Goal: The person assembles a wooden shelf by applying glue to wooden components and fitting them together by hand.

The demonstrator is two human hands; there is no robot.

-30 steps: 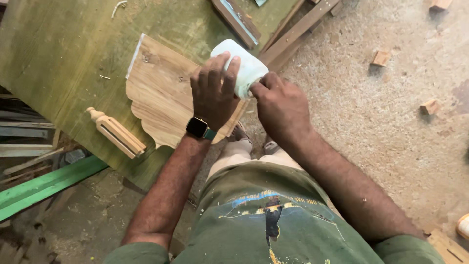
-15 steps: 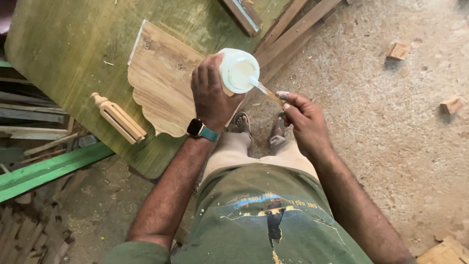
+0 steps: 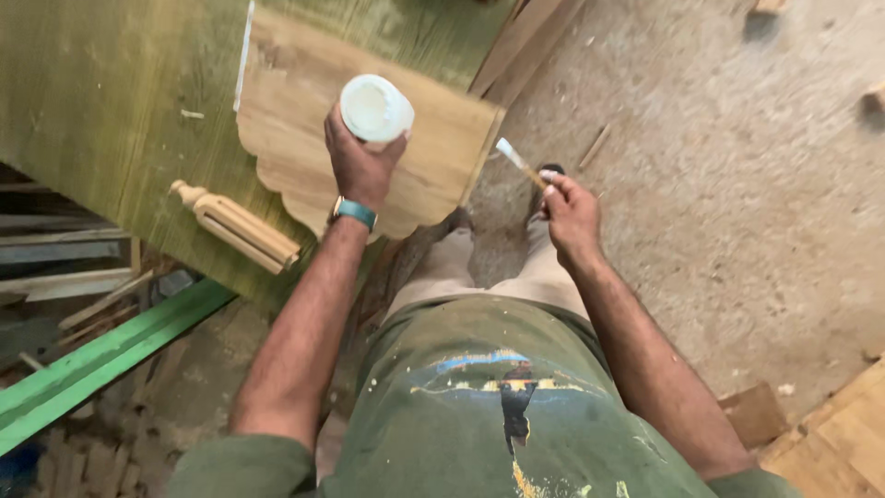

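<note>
Green and worn, the surface is seen from the head view, with a flat wooden board with a wavy edge laid on it. A white tub is held above the board in the left hand. A small brush is pinched in the right hand over the dusty floor. A carved wooden post lies near the board
</note>
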